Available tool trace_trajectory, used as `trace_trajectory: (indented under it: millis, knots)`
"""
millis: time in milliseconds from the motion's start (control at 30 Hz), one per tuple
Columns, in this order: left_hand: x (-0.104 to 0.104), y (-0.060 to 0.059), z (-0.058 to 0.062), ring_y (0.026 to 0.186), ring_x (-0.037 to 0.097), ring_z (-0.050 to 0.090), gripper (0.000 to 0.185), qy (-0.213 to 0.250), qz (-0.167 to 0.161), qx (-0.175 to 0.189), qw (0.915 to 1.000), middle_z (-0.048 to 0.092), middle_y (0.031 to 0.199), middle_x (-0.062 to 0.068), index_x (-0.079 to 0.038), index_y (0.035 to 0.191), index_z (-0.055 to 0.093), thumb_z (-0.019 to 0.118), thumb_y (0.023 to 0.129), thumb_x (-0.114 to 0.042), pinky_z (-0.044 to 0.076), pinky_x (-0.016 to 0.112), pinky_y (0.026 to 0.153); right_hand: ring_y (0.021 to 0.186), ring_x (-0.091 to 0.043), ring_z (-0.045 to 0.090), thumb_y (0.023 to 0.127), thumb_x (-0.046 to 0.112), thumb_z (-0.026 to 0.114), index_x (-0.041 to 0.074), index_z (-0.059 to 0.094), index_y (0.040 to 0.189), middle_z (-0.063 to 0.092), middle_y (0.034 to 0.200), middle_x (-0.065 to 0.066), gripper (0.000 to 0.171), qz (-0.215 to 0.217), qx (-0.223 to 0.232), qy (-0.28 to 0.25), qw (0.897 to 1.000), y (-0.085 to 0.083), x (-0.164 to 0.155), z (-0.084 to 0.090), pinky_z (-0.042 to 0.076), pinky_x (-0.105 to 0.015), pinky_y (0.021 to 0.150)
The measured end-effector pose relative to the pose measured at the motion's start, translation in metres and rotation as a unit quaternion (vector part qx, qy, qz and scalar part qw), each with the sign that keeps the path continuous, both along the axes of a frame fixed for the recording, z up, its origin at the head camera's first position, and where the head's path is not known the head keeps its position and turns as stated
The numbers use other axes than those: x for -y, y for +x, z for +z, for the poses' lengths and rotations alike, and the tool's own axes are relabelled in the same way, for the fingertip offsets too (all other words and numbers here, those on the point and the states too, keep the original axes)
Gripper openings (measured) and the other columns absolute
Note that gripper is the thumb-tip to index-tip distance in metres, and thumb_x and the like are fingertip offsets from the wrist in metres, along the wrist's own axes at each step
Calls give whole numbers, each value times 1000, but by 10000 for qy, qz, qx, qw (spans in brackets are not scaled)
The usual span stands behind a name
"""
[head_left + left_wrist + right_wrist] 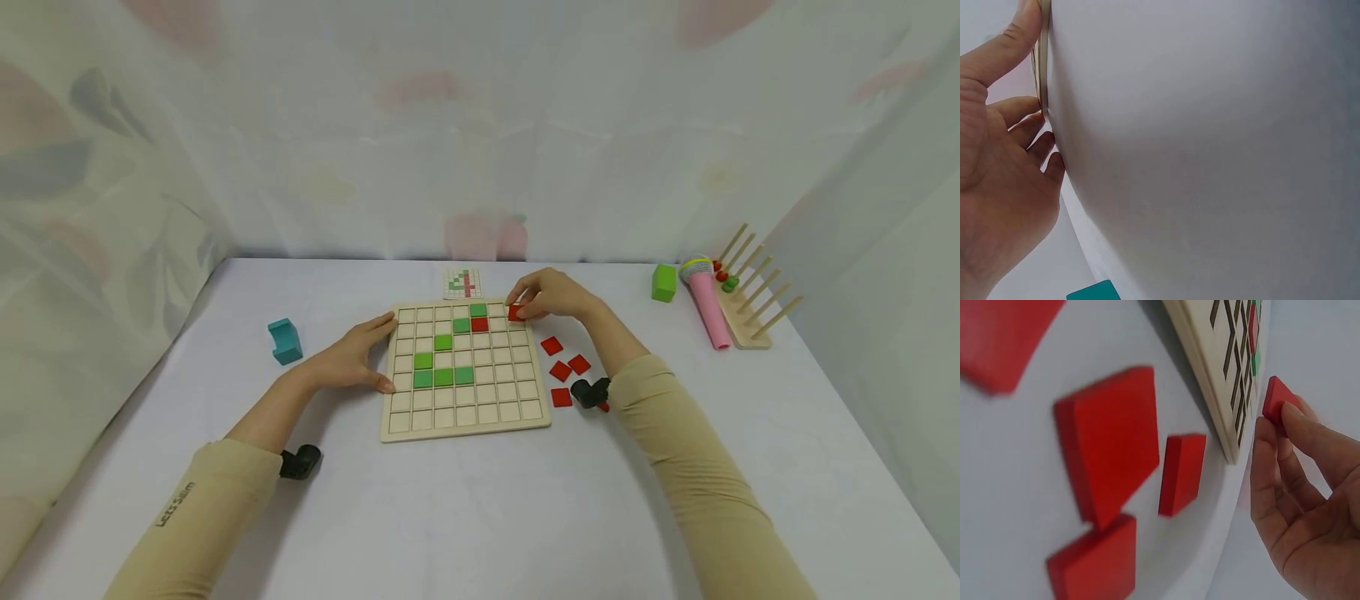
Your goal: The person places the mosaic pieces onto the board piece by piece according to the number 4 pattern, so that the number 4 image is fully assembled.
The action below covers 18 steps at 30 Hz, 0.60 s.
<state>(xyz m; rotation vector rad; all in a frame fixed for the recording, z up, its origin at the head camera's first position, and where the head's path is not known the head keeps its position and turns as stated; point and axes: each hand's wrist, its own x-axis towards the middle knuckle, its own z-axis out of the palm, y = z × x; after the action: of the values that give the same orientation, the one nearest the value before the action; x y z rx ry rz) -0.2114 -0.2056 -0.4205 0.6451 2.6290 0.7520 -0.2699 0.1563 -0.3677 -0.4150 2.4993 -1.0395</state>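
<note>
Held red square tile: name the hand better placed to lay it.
Likely the right hand, pinching that red square tile near the grid board; the left hand touches the board's left edge.

The tiles (552,346) are red and green, the board (482,357) is cream with squares, and the table (450,517) is white.

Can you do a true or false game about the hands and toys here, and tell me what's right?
1. The right hand pinches a red tile. True.
2. The pink microphone lies beside the peg stand. True.
3. The left hand holds the pink microphone. False: the left hand touches the edge of the board.
4. Green tiles lie on the board. True.
5. In the head view, the green block is left of the board. False: it is on the right.
</note>
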Motion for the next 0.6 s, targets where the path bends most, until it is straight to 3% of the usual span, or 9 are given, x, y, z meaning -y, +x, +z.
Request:
trace_trajectory:
  millis: [367, 600]
  knots:
    - [-1, 0, 0, 152, 48, 10, 119, 16, 7, 4, 10000, 9, 166, 22, 3, 156, 19, 89, 69, -37, 15, 64, 122, 89, -16, 64, 91, 8, 64, 12, 75, 113, 72, 110, -9, 25, 368, -11, 159, 9992, 4, 22, 0, 55, -28, 80]
    - [0, 0, 1, 152, 48, 9, 119, -21, 17, 32, 10000, 9, 167, 22, 2, 156, 18, 88, 69, -37, 15, 63, 122, 86, -16, 60, 89, 9, 67, 12, 76, 108, 72, 101, -6, 21, 529, -165, 287, 9981, 5, 35, -4, 49, -25, 77]
